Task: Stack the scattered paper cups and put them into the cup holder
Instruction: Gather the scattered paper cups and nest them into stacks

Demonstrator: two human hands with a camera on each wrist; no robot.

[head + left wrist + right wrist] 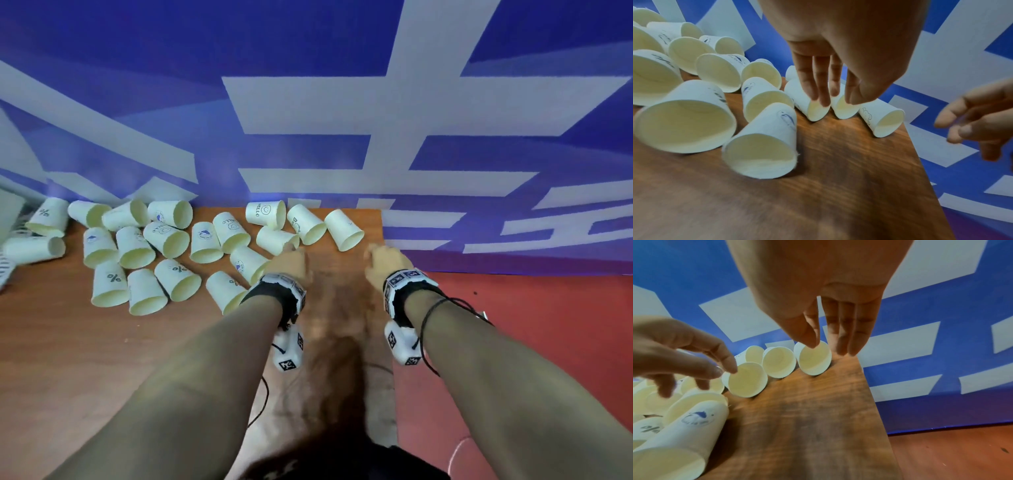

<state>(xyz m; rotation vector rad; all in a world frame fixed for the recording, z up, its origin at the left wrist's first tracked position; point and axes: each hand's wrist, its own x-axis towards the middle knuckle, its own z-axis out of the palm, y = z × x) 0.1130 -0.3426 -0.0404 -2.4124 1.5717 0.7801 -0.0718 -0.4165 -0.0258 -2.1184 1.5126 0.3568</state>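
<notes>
Paper cups (343, 230) — both hands (289, 263) hover, fingers extended.

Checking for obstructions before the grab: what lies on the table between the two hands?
Bare wooden table between the left hand and right hand; no cup lies in that stretch, as the head view shows.
</notes>
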